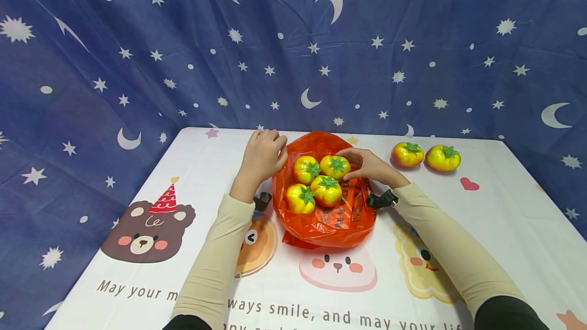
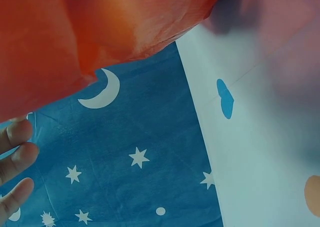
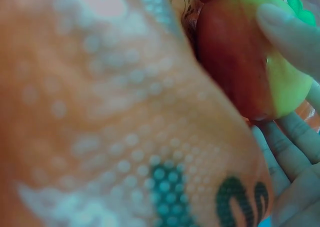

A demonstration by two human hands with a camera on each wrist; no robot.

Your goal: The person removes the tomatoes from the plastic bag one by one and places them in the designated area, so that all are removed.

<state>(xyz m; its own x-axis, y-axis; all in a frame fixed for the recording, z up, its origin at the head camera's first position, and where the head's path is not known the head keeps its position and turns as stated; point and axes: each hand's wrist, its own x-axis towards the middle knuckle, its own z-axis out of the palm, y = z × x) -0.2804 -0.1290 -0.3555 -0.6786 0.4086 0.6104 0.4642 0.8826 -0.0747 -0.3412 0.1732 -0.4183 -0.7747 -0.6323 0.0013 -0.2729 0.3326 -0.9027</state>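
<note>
A red plastic bag (image 1: 353,233) stands with its mouth spread wide, several yellow-red persimmons (image 1: 326,191) with green leafy tops inside it. My right hand (image 1: 369,166) reaches over the bag's right rim and holds the back right persimmon (image 1: 335,167). In the right wrist view, the thumb lies across that persimmon (image 3: 235,62) and the fingers curve beneath it. At the bag's left rim is my left hand (image 1: 263,154), its fingers loosely bent. The left wrist view shows these fingers (image 2: 17,162) separated, close to the red plastic (image 2: 125,27); the thumb is hidden there.
Two more persimmons (image 1: 407,155) (image 1: 443,158) lie side by side at the table's back right. A white cloth (image 1: 206,264) printed with cartoon animals and lettering covers the table. Behind it hangs a blue curtain (image 1: 257,80) with stars and moons.
</note>
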